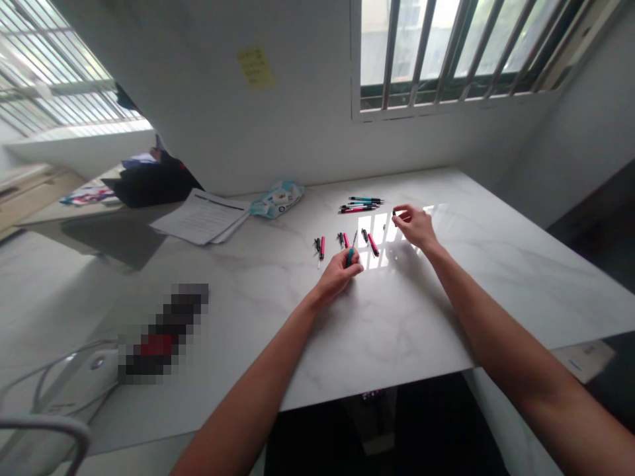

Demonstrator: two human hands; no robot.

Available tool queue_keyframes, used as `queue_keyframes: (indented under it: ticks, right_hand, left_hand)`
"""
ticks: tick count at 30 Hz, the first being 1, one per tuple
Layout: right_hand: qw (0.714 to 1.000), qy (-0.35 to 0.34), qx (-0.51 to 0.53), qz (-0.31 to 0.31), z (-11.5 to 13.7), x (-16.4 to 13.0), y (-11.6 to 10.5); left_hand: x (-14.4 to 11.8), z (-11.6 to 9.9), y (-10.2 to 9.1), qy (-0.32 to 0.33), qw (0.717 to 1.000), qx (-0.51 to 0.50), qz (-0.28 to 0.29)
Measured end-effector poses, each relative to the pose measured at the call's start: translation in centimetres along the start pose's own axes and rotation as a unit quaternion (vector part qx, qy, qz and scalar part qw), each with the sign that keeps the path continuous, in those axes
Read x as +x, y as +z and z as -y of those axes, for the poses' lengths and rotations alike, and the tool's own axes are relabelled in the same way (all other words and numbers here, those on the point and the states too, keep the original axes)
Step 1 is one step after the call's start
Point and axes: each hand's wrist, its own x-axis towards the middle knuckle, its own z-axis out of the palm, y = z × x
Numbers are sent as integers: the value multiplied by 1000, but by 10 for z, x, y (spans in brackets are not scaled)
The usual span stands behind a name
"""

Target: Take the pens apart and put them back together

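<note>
My left hand (338,274) is closed around the blue barrel (350,256) of a pen, with a thin refill pointing up out of it. Between the fingertips of my right hand (419,228) is a small black pen part (394,213), held above the table. Pens taken apart lie in separate groups near my left hand: a red barrel (322,248) beside a black piece (317,244), another red barrel (346,239) partly behind the hand, and a third red barrel (373,245) beside a black piece (365,235). A tiny dark piece (383,227) lies between my hands.
Several whole pens (360,207) lie together farther back on the marbled table (397,330). Left of them are a blue-white soft packet (278,199) and printed papers (203,218). A blurred-out dark object (166,334) and a white device with cables (82,370) occupy the left side.
</note>
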Motion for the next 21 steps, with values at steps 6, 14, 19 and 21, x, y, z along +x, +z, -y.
queue_keyframes:
  ticks: [6, 14, 19, 21]
  right_hand:
    - [992, 31, -115, 34, -23, -1, 16]
    - [989, 4, -138, 44, -26, 2, 26]
    - [991, -3, -128, 37, -28, 1, 25]
    - [993, -7, -113, 21, -24, 1, 23]
  left_hand:
    - [1, 0, -1, -1, 1000, -14, -3]
    - [1, 1, -1, -2, 1000, -13, -7]
    - [1, 0, -1, -2, 1000, -26, -13]
    - [1, 0, -1, 1, 999, -41, -16]
